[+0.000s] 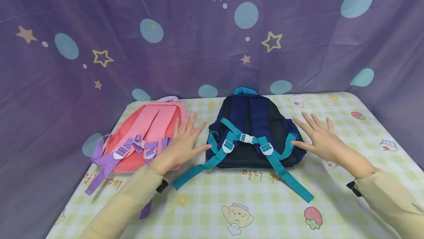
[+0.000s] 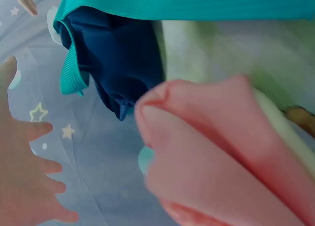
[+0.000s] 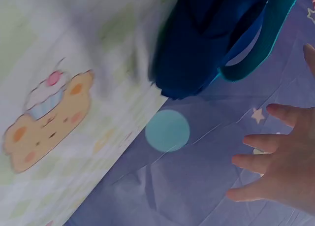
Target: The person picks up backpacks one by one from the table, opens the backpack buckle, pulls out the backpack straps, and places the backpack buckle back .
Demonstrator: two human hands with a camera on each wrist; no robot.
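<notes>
A navy backpack with teal straps lies on the table, its strap side up, a white buckle joining the two straps. To its left lies a pink backpack with purple straps. My left hand is spread over the pink backpack's right edge, fingers straight, holding nothing. On the other side, my right hand is spread beside the navy backpack's right edge, also with nothing in it. The left wrist view shows the left hand near pink cloth; the right wrist view shows the right hand apart from the navy backpack.
A green-and-white checked cloth with cartoon prints covers the table. Behind and at the sides hangs a purple curtain with stars and teal spots. Teal strap ends trail toward the front.
</notes>
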